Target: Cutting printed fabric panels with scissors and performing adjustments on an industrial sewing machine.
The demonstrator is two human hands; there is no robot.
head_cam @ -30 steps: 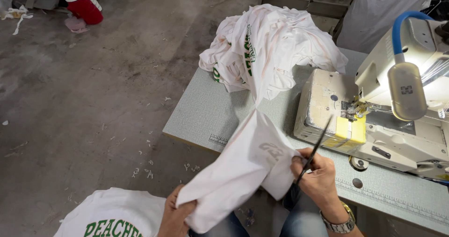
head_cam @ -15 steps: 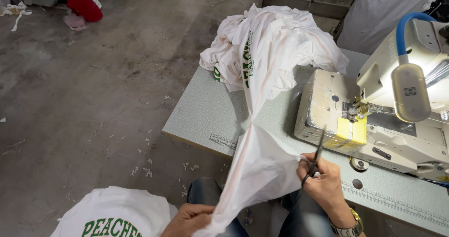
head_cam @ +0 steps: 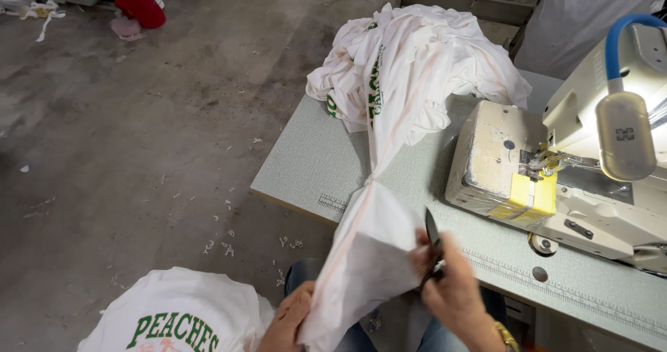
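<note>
shirt (head_cam: 368, 268): soft white cloth | table (head_cam: 313, 164): matt speckled laminate | floor (head_cam: 139, 150): rough concrete

left hand (head_cam: 290, 318) low, fingers curled in a grip — right hand (head_cam: 450, 291) raised, fingers closed

Scrap-strewn concrete floor (head_cam: 139, 150), grey table (head_cam: 313, 164)

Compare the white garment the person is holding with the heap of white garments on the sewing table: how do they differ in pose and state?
The held garment is pulled taut and hangs off the table edge, gripped by the left hand and the right hand; the heap lies bunched and untouched on the table. The heap shows green print, the held garment none. Both are white, and a stretched strip of fabric joins them.
</note>
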